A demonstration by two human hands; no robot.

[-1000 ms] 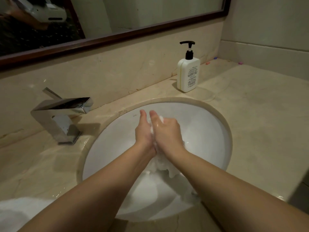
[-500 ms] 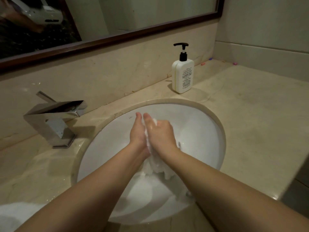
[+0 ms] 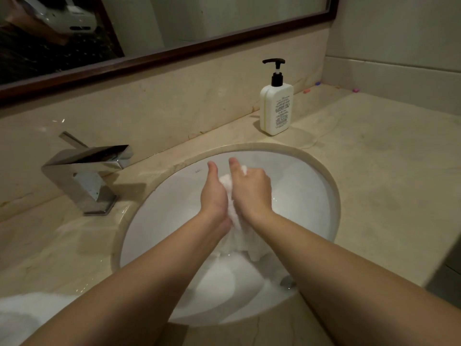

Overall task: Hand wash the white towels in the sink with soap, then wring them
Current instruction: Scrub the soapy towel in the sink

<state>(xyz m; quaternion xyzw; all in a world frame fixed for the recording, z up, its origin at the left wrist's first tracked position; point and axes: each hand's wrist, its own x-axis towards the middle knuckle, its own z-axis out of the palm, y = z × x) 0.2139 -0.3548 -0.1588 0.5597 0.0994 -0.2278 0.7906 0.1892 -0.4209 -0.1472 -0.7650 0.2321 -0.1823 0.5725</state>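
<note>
Thumbs spread apart since before; left hand (image 3: 214, 196) and right hand (image 3: 252, 191) squeezing white towel (image 3: 239, 243), sink (image 3: 311, 196) middle, soap bottle (image 3: 276, 106) at 1 o'clock; wet, soft, heavy, slippery; best gripped at bunched top

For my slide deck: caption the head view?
Both hands squeeze a white towel over the sink, soap bottle nearby.

White towel (image 3: 230, 193) bunched between hands (image 3: 234, 193) over sink (image 3: 311, 196).
</note>
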